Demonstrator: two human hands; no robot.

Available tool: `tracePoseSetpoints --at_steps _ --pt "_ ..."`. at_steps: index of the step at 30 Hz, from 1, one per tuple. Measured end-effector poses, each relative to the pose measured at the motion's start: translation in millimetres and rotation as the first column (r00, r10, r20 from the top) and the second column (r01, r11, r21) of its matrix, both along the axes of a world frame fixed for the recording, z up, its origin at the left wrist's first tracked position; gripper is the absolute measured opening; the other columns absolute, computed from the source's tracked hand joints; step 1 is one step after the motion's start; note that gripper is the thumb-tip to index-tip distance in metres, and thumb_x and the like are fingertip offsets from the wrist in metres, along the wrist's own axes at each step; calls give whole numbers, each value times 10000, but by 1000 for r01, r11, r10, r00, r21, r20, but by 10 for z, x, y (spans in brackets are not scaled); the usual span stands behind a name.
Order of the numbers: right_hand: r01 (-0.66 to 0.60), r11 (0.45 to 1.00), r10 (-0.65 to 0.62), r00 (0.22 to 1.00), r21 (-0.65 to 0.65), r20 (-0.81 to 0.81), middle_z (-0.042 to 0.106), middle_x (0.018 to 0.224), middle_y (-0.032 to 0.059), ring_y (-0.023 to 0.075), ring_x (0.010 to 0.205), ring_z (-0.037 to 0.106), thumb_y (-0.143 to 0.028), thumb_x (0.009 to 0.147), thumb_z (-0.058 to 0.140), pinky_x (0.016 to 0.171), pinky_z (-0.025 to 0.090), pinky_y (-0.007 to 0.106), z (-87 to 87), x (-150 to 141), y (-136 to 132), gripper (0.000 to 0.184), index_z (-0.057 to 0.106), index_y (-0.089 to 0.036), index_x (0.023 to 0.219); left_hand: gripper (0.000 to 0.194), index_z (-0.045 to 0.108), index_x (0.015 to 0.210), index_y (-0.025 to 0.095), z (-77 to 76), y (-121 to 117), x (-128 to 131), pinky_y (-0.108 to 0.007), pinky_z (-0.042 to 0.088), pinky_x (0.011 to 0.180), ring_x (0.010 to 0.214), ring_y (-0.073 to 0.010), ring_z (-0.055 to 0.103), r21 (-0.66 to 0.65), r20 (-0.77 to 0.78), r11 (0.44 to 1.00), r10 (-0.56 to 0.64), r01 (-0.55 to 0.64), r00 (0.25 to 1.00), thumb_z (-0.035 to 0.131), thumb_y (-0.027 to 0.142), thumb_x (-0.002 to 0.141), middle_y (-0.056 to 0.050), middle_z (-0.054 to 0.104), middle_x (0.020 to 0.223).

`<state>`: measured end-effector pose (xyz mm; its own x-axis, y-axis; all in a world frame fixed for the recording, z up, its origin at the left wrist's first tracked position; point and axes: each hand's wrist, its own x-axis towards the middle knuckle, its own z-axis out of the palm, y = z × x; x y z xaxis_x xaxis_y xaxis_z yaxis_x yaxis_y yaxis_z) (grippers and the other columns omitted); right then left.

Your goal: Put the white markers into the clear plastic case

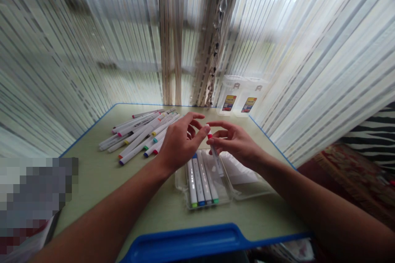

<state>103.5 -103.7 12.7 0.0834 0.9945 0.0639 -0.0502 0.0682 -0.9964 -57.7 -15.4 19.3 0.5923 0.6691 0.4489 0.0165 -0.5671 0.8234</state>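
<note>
A white marker [217, 160] with a red band near its upper end is pinched in my right hand [236, 141], slanting down over an open clear plastic case [224, 199]. My left hand [182, 139] is beside its upper end, the thumb at or very near the tip and the fingers loosely curled, apart from the thumb. Inside the case's left half several white markers [200, 181] lie side by side, showing green, blue and grey ends. The case's lid half [243, 176] lies folded open under my right wrist.
A loose pile of white markers [140, 133] with coloured ends covers the table's back left. Two clear cases with labels [237, 102] stand upright at the back right. The pale green table [92, 168] has a blue front tray edge [188, 240]. String curtains [123, 41] hang behind.
</note>
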Motion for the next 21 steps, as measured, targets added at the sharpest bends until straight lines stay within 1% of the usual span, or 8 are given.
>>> tracePoseSetpoints --at_steps 3,6,8,12,14,17,19,21 --pt "44 998 -42 997 -36 57 683 748 18 144 605 665 -283 690 811 548 544 253 24 42 7 584 561 -161 1203 262 655 1016 175 35 -26 -27 -248 428 617 699 -146 577 190 -48 982 12 -3 999 624 345 819 -51 650 849" --pt "27 997 -20 995 -75 96 681 753 23 140 594 659 -303 682 815 555 560 268 35 60 10 583 559 -147 1183 152 689 855 175 36 -44 -40 -263 409 647 679 -147 548 305 -117 947 -72 105 991 614 302 819 -39 633 761" --pt "-3 993 17 993 -120 116 681 729 22 138 590 655 -309 676 818 554 564 269 34 62 11 548 574 -138 1136 132 696 788 179 18 -34 -36 -269 401 652 659 -147 541 315 -152 937 -107 150 983 607 274 815 -33 627 717" --pt "-51 976 84 986 -212 147 680 645 9 132 547 647 -324 679 809 533 558 259 36 71 10 461 588 -133 1035 110 696 744 184 -24 26 -21 -272 384 633 641 -154 541 288 -157 952 -63 107 986 623 255 788 -32 631 692" --pt "-68 971 114 975 -230 190 688 636 15 135 530 649 -333 679 806 491 531 233 50 81 3 443 582 -131 1004 100 696 743 184 -27 36 -22 -271 377 623 631 -152 537 296 -170 948 -67 116 983 629 250 778 -31 631 686" --pt "-76 965 148 947 -250 284 671 587 -1 113 441 602 -343 704 779 360 389 163 82 96 -17 408 581 -137 995 91 698 738 185 -9 -1 -30 -271 380 622 635 -153 543 300 -216 928 -158 219 964 635 243 769 -33 634 684" --pt "-64 960 156 930 -272 333 657 573 -14 84 375 542 -325 718 758 319 303 151 98 102 -25 367 596 -138 989 97 696 726 187 4 -33 -33 -268 383 619 636 -153 550 276 -242 914 -233 297 942 636 247 773 -34 638 681" --pt "-61 960 161 921 -275 356 668 627 -2 59 365 502 -300 713 751 326 310 156 104 109 -23 336 622 -126 970 103 690 718 187 6 -43 -32 -262 380 613 639 -151 557 258 -265 904 -273 341 925 641 257 776 -32 641 685"
